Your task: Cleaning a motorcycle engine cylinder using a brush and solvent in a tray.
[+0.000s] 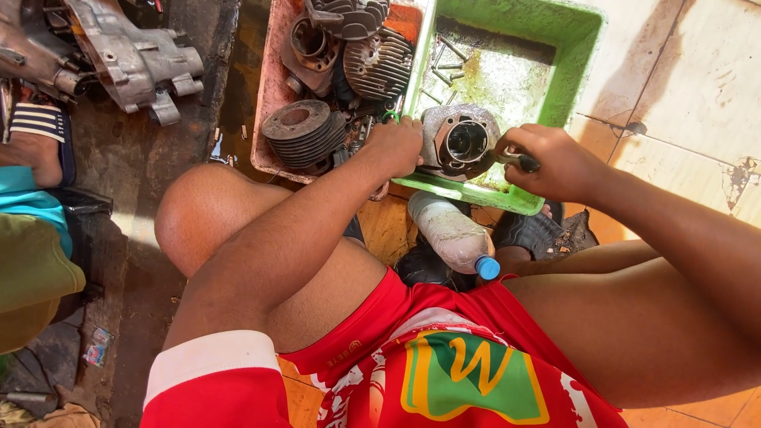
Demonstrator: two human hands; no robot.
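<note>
The left hand [394, 147] rests closed on the side of a grey metal engine cylinder [458, 143], with the fingers curled against its outer wall to keep it steady; the right hand [555, 162] is closed as a fist around the dark handle of a small tool [519, 162], and the working end of this tool is hidden between the hand and the cylinder, so I cannot tell what kind of tool it is. The cylinder sits between the two hands, in the near part of a green plastic tray [579, 47], with its round bore turned up toward the camera; beyond the hands, several loose bolts [444, 67] lie on the dirty bottom of the same tray. Just to the outside of the left hand stands a pink tray [269, 103] with more finned cylinders [305, 135] and engine parts in it; far to the left of it a grey engine casing [131, 55] lies on the floor. Below the hands, close to the person's legs, a plastic bottle with a blue cap [456, 234] lies on its side.

The cylinder looks heavy and fully stiff, and I judge it oily, so it may slip; the best place to hold it seems the outer wall or the flange, not the smooth bore; the thin fins could chip if it drops.
</note>
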